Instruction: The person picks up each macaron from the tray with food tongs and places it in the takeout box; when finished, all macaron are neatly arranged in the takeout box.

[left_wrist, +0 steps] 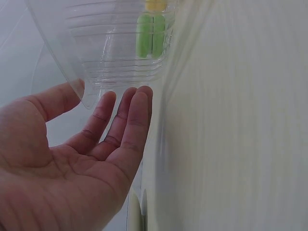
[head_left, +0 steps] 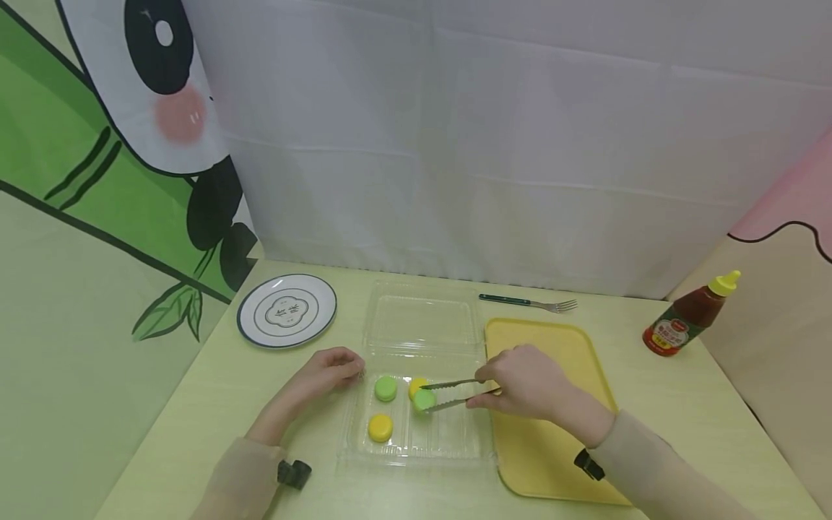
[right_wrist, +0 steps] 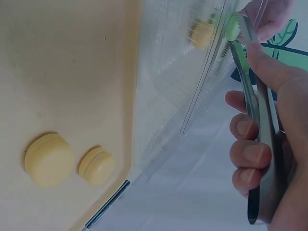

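Right hand: the right hand [head_left: 523, 383] holds metal tongs [head_left: 455, 393], fingers curled around the handles; the grip is narrow, and the tong tips pinch a green macaron [head_left: 424, 399].
Left hand: the left hand [head_left: 331, 367] rests against the left edge of the clear plastic box [head_left: 416, 440], at its 9 o'clock side; the left wrist view shows the fingers nearly straight and relaxed, touching the box wall, holding nothing.
Held macaron: it sits in the tongs above the box's bottom tray, just at 3 o'clock of the yellow one [head_left: 417, 386] beside it.
Macarons in the box: four by count, two green and two yellow; the other green one [head_left: 386, 388] lies left of the pair, the other yellow one [head_left: 380, 427] at 6 o'clock of it.
Box: one, lid folded open toward 12 o'clock, on the counter [head_left: 195, 404].
Tray: one yellow tray [head_left: 552, 462], touching the box at 3 o'clock, under the right hand.
Plate: one [head_left: 287, 310], at 11 o'clock of the box.
Fork: one [head_left: 528, 302], at 12 o'clock of the tray.
Sauce bottle: one [head_left: 690, 315], lying tilted at 2 o'clock, well apart from the tray.
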Motion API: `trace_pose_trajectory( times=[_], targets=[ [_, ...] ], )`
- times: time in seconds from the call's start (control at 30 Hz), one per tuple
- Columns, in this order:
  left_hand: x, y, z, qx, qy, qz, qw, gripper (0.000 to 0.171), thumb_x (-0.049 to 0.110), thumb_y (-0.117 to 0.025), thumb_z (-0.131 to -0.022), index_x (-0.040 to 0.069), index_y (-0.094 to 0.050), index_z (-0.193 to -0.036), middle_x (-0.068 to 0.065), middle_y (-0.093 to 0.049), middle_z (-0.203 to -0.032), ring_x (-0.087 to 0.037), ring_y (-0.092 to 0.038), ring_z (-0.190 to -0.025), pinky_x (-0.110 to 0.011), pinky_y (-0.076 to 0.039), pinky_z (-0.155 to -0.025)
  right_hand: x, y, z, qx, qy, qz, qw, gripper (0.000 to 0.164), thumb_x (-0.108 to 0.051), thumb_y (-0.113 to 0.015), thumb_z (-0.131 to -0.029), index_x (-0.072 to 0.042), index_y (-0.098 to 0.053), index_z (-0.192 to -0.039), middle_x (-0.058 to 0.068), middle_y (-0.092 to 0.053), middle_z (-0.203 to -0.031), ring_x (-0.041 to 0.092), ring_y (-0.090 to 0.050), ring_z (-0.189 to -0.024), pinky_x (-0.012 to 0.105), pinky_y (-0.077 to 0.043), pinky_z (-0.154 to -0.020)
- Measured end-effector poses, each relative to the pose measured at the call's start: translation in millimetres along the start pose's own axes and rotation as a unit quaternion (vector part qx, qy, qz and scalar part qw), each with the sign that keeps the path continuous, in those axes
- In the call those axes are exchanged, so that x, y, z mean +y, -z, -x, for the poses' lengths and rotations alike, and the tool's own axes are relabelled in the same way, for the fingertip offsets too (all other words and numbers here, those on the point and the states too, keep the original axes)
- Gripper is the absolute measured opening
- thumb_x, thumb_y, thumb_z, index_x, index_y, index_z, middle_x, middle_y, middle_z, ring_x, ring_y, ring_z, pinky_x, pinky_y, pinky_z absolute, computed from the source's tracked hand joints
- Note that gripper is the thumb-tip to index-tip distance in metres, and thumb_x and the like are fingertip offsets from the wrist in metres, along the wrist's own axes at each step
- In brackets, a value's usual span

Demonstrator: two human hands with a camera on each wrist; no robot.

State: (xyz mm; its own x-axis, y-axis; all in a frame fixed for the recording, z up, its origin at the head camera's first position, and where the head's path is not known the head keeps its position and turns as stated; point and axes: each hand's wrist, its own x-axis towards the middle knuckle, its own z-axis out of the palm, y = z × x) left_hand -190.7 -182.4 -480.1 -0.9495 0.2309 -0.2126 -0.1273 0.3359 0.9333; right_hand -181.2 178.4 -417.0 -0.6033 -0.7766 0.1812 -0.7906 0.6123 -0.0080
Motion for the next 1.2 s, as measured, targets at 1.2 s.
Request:
trace_pose_trajectory(
  times=[1.2],
  targets=[
    [-1.6, 0.0, -2.0, 0.0, -0.006, 0.007, 1.0, 0.028, 0.021, -0.062, -0.1, -0.005, -0.063, -0.109, -0.011, -0.068, -0.1, -0.017, -0.063, -0.093, -0.033, -0.056, -0.087, -17.0, -17.5, 4.5, -0.038, 0.005, -0.006, 0.999, 0.042, -0.063, -0.069, -0.083, -0.022, -0.073, -0.079, -0.017, -0.06, -0.063, -0.007, -0.038, -0.049, 0.015, -0.031, -0.044]
  ],
)
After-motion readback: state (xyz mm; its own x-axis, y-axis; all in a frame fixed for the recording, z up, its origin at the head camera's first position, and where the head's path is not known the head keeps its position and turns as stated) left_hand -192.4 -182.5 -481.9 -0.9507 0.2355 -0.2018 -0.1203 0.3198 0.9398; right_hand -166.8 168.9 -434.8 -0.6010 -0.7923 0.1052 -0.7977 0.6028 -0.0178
